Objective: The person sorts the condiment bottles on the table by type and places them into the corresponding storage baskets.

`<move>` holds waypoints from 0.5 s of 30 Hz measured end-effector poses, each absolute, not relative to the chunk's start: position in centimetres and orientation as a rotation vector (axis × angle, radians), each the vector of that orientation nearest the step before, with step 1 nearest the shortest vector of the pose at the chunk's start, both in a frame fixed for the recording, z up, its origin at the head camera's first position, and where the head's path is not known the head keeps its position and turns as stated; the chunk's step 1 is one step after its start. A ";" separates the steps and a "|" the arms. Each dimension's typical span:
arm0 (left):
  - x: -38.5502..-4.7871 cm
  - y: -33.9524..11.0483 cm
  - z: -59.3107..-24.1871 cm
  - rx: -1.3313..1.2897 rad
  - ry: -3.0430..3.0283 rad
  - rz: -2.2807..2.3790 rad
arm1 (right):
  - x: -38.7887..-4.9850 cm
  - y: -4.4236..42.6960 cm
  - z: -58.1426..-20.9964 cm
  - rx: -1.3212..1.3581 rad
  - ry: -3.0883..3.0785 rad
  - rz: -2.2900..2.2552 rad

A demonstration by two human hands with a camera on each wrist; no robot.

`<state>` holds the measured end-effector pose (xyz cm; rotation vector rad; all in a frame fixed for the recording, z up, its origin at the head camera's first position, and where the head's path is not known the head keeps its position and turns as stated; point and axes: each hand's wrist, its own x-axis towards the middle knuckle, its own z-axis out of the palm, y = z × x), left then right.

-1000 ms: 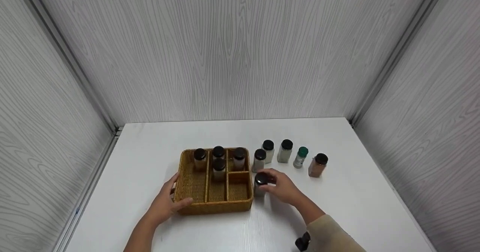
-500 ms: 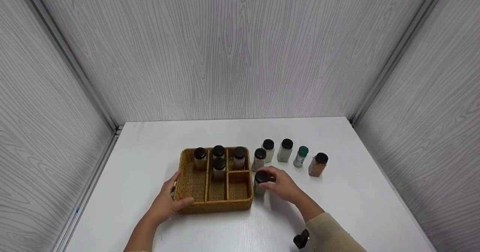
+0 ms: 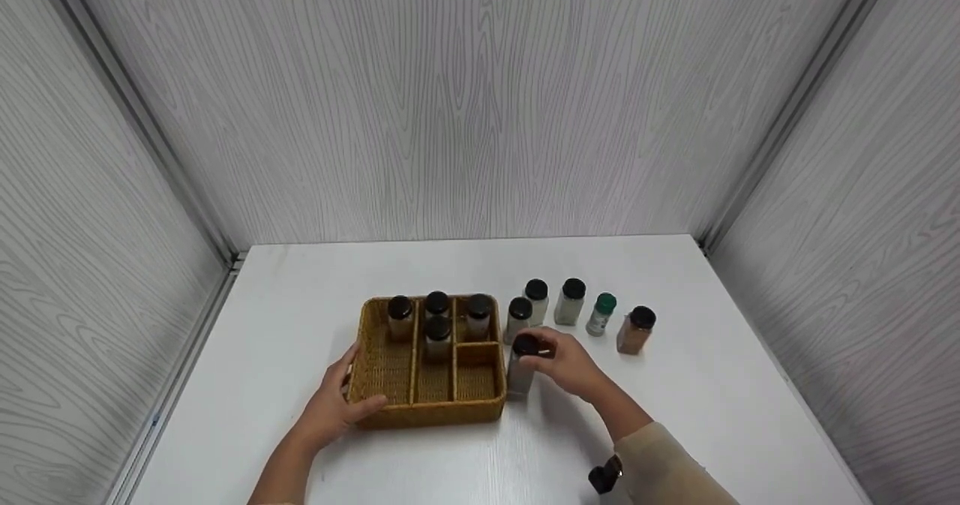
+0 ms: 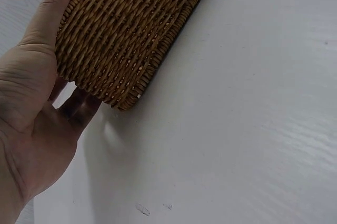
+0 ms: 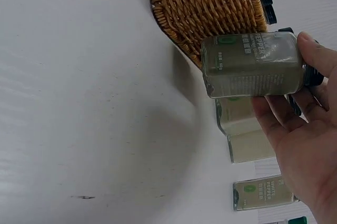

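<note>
While the left hand [image 3: 330, 407] gripped the basket [image 3: 442, 416] by its nearest corner, the right hand [image 3: 566, 362] held the pepper jar [image 5: 253, 63] at its cap end, the jar's near-vertical long axis extending below that grip, beside the basket wall facing the right hand.

The head view looks forward and down from above; both wrist views, close in, share the wicker basket [image 4: 121, 34].

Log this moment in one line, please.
left hand: grips basket | right hand: grips pepper jar beside basket | inside basket: four jars
</note>
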<state>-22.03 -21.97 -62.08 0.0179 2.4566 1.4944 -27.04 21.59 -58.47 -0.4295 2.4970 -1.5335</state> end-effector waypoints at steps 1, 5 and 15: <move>-22.0 -22.0 -62.1 0.020 2.461 1.488 | -27.1 21.6 -58.3 -0.433 2.491 -1.543; -22.1 -22.0 -62.2 0.025 2.473 1.466 | -27.2 21.7 -57.8 -0.454 2.481 -1.563; -22.0 -21.9 -62.1 0.033 2.468 1.489 | -27.5 21.7 -56.4 -0.479 2.520 -1.557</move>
